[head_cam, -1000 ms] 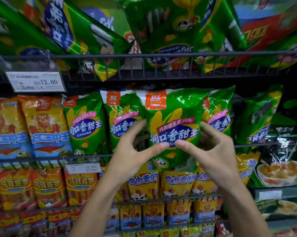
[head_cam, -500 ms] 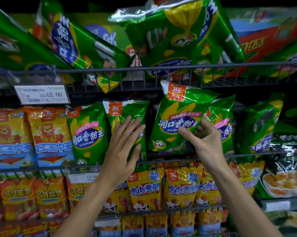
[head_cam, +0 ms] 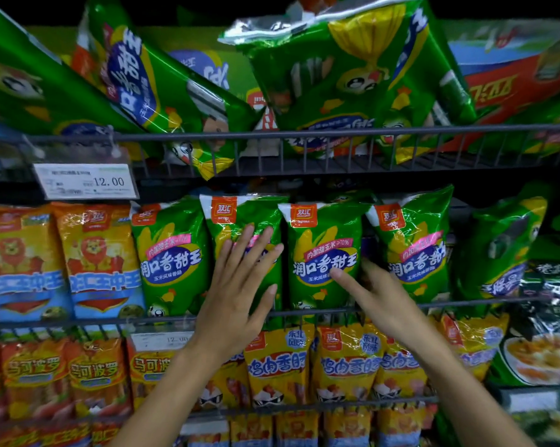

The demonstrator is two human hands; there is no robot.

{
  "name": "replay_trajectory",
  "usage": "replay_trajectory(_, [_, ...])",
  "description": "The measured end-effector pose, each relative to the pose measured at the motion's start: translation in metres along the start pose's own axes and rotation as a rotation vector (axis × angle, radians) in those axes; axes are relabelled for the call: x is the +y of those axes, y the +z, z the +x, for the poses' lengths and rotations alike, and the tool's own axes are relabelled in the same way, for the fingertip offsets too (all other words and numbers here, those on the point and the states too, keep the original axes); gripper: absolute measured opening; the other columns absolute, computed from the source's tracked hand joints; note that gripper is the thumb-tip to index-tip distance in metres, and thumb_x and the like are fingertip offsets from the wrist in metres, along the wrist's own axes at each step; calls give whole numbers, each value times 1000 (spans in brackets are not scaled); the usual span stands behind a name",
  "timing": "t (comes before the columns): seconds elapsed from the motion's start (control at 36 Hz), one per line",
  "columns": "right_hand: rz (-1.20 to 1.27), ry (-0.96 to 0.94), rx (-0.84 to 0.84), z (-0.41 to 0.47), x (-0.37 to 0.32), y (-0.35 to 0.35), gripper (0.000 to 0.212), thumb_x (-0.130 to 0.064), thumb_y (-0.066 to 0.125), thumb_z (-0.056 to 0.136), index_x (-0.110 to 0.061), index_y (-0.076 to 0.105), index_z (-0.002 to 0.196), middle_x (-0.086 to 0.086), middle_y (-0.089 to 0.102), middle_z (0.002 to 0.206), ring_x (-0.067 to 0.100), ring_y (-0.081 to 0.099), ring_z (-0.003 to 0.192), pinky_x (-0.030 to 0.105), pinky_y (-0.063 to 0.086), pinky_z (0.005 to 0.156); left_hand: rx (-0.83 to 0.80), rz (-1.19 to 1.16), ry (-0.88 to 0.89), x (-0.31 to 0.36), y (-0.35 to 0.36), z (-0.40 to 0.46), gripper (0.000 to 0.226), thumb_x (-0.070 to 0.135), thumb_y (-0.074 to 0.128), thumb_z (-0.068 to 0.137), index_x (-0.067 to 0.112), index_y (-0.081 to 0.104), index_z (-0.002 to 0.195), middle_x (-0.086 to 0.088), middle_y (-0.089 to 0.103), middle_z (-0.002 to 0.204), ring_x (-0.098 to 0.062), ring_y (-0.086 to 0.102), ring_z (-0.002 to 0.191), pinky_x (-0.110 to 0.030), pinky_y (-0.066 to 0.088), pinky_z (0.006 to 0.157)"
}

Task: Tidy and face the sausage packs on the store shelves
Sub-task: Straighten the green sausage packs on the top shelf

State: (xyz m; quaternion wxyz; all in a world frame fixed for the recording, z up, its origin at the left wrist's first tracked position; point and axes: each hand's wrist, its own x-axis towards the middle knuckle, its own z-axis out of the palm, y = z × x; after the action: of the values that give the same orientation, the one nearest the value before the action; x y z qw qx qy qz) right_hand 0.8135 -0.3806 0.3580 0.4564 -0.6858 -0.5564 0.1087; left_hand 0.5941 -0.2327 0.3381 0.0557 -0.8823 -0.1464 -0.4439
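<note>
- Left hand (head_cam: 240,285): open grip, fingers straight and spread, palm laid flat on the front of the second green pack (head_cam: 240,217) in the middle-shelf row.
- Right hand (head_cam: 374,296): open grip, fingers extended; the thumb lay across the lower front of the third green pack (head_cam: 320,250), and the fingers reached into the gap between that pack and the fourth green pack (head_cam: 412,240). How far they curled behind the edge could not be told.
- Middle shelf: four green sausage packs stood upright side by side behind the wire rail (head_cam: 304,312), labels facing out, beginning with the first green pack (head_cam: 170,253). A fifth green pack (head_cam: 501,250) at far right leaned and was turned aside.
- To the left of the green row stood two orange packs (head_cam: 59,253) with a lion figure.
- Upper shelf: large green bags (head_cam: 346,79) lay tilted and overlapping behind the upper rail (head_cam: 304,135); a price tag (head_cam: 85,181) reading 12.00 hung from that rail at left.
- Lower shelf: yellow packs (head_cam: 343,362) and, to the left, red-orange packs (head_cam: 62,375) stood in rows.
</note>
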Motion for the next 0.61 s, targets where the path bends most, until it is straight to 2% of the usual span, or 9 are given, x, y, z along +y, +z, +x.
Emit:
replay_trajectory(0.03, [-6,1,25,0,-1,1,34,-64,55,92,-30,61,94,-16,60,67,0,55,60,14,42,59,0,10,1,0,1,0,63,31,48,108,23,23,165,0,15,174,-29,9,161,-47,-2,130])
replay_trajectory(0.08, [11,-6,58,3,-4,2,39,-61,55,92,-26,53,76,-14,46,52,4,43,47,17,36,52,-5,25,2,-1,1,0,63,32,47,108,23,23,165,0,14,174,-29,9,161,-46,-2,130])
replay_trajectory(0.22, [-23,-11,57,11,-11,-1,54,-62,53,91,-9,57,84,-9,38,50,7,38,46,21,32,51,-41,71,-14,0,2,2,65,40,41,109,23,16,166,0,10,175,-28,5,161,-45,-6,130])
replay_trajectory(0.33, [-44,55,-30,8,-14,-2,53,-63,48,91,-15,34,75,-4,26,57,9,28,48,28,30,55,-65,141,-10,1,3,2,66,43,39,109,23,13,167,-1,6,175,-29,3,161,-47,-6,130])
replay_trajectory(0.42, [-52,84,-50,5,-17,-3,54,-65,46,90,-14,36,75,-4,28,57,11,30,49,28,31,55,-60,147,-18,5,2,2,66,43,40,109,25,14,167,-2,7,175,-30,2,161,-49,-6,129])
replay_trajectory(0.47, [-79,86,-31,2,-17,-2,57,-68,46,91,-12,42,79,-1,34,59,13,36,52,30,34,56,-53,118,-18,10,0,4,65,43,40,109,26,16,166,-1,8,175,-31,2,161,-52,-6,129])
replay_trajectory(0.53, [-154,55,85,-4,-13,1,51,-70,47,91,-19,53,90,-3,52,63,8,50,54,28,44,56,-50,122,7,16,-3,9,64,44,40,109,26,17,166,1,10,175,-31,2,161,-53,-7,128])
replay_trajectory(0.58, [-144,-1,305,-15,-11,7,52,-68,52,92,-24,59,119,-10,70,85,4,68,76,26,58,69,-55,151,34,19,-5,17,64,44,39,109,26,18,166,3,10,174,-30,3,161,-51,-7,129])
replay_trajectory(0.61, [-91,-49,422,-20,-12,11,53,-64,55,95,-26,57,132,-18,70,99,-1,69,90,22,59,78,-62,163,38,20,-6,22,64,45,38,109,26,17,166,4,10,175,-29,2,162,-51,-7,129])
